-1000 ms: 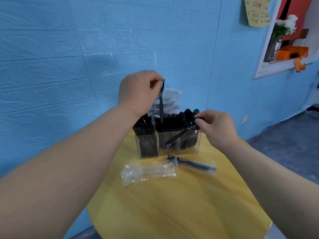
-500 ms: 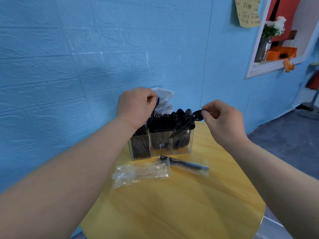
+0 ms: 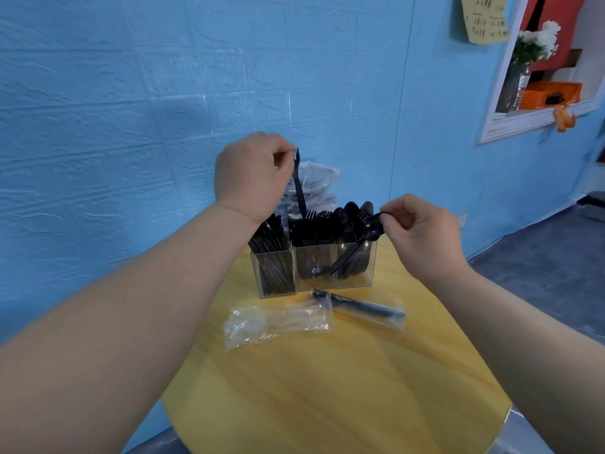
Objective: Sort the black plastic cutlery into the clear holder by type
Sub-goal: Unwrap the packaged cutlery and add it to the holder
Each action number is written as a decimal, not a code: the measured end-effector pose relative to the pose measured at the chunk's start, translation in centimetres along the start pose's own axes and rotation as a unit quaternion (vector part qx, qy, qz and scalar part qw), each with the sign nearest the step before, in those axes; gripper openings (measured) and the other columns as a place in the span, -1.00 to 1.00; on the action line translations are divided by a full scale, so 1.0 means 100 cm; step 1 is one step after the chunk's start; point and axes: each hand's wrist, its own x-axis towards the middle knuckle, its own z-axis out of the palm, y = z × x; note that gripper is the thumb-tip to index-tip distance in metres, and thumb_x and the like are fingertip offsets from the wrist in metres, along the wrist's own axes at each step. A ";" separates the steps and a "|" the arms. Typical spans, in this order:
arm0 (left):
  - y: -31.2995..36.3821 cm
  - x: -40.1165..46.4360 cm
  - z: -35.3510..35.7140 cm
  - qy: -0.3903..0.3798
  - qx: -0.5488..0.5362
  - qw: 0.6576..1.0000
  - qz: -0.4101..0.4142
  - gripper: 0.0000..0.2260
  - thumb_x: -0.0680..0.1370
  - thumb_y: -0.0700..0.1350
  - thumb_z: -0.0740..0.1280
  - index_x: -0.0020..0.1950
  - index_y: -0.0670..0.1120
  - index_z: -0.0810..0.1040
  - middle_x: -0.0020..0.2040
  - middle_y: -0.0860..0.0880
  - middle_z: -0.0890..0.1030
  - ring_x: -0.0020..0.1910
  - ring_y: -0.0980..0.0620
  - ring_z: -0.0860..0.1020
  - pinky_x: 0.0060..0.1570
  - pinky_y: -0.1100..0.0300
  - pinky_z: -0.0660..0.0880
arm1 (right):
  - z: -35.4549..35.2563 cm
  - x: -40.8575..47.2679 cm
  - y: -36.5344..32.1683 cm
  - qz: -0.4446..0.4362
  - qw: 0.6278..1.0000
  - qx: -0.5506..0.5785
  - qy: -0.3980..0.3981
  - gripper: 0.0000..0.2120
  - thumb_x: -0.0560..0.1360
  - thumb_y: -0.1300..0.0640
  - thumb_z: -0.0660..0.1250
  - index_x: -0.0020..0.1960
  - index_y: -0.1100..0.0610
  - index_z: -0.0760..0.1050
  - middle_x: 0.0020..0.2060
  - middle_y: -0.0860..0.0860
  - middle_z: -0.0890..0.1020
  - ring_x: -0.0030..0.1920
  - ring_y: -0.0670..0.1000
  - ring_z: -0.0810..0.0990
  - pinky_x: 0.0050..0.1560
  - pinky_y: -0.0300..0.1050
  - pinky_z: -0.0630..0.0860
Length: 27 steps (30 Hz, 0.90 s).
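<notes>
A clear holder (image 3: 327, 285) with three compartments stands at the back of the yellow table (image 3: 327, 388), packed with black cutlery: knives on the left, forks in the middle, spoons on the right. My left hand (image 3: 252, 178) is above the left and middle compartments and pinches a black fork (image 3: 298, 185) by its head, handle pointing down over the middle compartment. My right hand (image 3: 415, 231) holds a black spoon (image 3: 355, 252) by its bowl end; the handle slants down in front of the right compartment.
An empty clear wrapper (image 3: 278, 324) and a wrapped black cutlery piece (image 3: 363, 308) lie in front of the holder. A crumpled plastic bag (image 3: 314, 188) sits behind it against the blue wall. The table edge runs close at the right and front.
My left hand rose again with the fork, after dipping low over the holder half a second ago. My right hand with the spoon shifted slightly down toward the right compartment.
</notes>
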 end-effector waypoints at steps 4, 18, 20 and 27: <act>-0.001 -0.020 0.019 -0.100 0.042 0.994 0.003 -0.82 0.55 -0.07 0.28 -0.07 -0.02 0.68 -0.10 -0.05 0.68 -0.07 -0.14 0.59 -0.05 0.01 0.50 | -0.002 0.001 -0.001 -0.001 1.000 0.000 0.005 -0.88 0.50 0.20 0.33 -0.13 -0.01 0.56 -0.34 -0.20 0.57 -0.29 -0.15 0.52 -0.28 -0.44 0.37; -0.004 -0.047 0.057 -0.334 0.265 0.902 0.072 -0.52 0.62 0.20 -0.01 0.46 0.02 0.30 0.45 0.04 0.35 0.50 -0.04 0.12 0.35 -0.13 0.14 | -0.032 0.044 -0.011 -0.103 0.985 -0.053 0.130 -0.90 0.48 0.22 0.33 -0.06 0.10 0.61 -0.31 -0.16 0.55 -0.32 -0.21 0.47 -0.24 -0.51 0.33; 0.005 -0.051 0.060 -0.294 0.238 0.917 0.124 -0.52 0.63 0.17 0.01 0.50 0.02 0.23 0.50 0.06 0.28 0.51 -0.01 0.11 0.38 -0.09 0.13 | -0.028 0.052 -0.011 -0.147 0.976 -0.089 0.132 -0.89 0.48 0.23 0.32 -0.07 0.14 0.61 -0.27 -0.06 0.58 -0.31 -0.13 0.44 -0.24 -0.44 0.33; 0.006 -0.066 0.080 -0.328 0.188 0.914 0.145 -0.54 0.65 0.09 0.01 0.54 0.07 0.09 0.53 0.12 0.17 0.50 0.00 0.09 0.37 -0.05 0.13 | 0.008 0.052 0.012 -0.196 0.966 -0.164 0.040 -0.83 0.48 0.21 0.27 -0.07 0.21 0.63 -0.25 0.13 0.64 -0.26 0.20 0.59 -0.22 0.03 0.52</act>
